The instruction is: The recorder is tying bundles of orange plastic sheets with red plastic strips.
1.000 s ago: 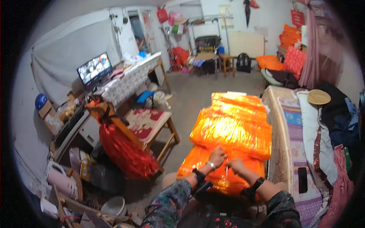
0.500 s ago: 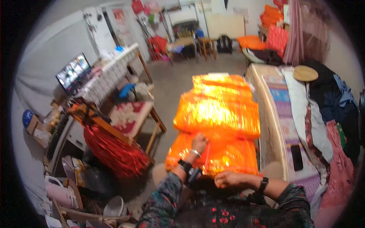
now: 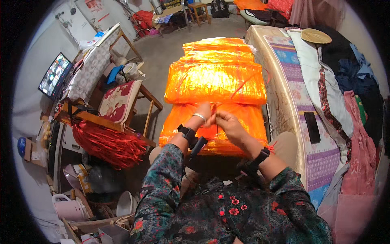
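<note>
In front of me lies a stack of shiny orange plastic film sheets (image 3: 215, 81), with a nearer bundle (image 3: 178, 126) low against my knees. My left hand (image 3: 204, 111) rests over the nearer bundle, closed and partly blurred, with a red plastic strip (image 3: 211, 120) at its fingers. Close beside it on the right, my right hand (image 3: 228, 122) is closed in a pinch on the same strip. Another red strip (image 3: 245, 84) lies loose across the upper bundle. The fingertips of the left hand are mostly hidden.
To the left, a bunch of red strips (image 3: 107, 142) hangs from a wooden stool frame, near a red-patterned cushioned seat (image 3: 120, 101). At right stands a bed (image 3: 280, 81) with a dark phone (image 3: 312, 127), clothes and a round tan fan (image 3: 316, 35). A screen (image 3: 56, 76) stands far left.
My right hand has moved up and left from the bundle's front edge to meet my left hand. The view has tilted down, so the stack sits higher in the picture.
</note>
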Tool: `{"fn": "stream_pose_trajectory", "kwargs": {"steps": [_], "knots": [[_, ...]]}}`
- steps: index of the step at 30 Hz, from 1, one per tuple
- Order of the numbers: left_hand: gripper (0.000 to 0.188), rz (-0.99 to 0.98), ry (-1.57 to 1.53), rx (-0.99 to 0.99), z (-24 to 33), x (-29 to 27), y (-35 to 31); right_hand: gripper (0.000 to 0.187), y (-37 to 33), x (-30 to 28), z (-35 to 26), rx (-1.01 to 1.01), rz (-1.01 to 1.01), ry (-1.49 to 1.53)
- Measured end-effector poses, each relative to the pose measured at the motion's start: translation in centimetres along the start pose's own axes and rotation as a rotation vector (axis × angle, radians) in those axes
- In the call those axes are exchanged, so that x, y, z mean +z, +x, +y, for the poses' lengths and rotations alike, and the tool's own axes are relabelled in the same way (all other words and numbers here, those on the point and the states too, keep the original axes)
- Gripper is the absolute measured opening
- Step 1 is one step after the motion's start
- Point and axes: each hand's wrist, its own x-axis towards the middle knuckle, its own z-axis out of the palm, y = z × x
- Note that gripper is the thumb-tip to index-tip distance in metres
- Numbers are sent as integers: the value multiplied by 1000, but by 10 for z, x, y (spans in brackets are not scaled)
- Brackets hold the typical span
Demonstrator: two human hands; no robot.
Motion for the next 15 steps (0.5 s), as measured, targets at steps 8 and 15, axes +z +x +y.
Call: {"fn": "stream_pose_trajectory", "kwargs": {"steps": [8, 15], "knots": [[15, -47, 383, 144, 21, 4, -29, 19, -43, -68, -113, 189, 217, 156], [27, -776, -1044, -202, 107, -17, -49, 13, -52, -188, -77, -132, 685, -866]]}}
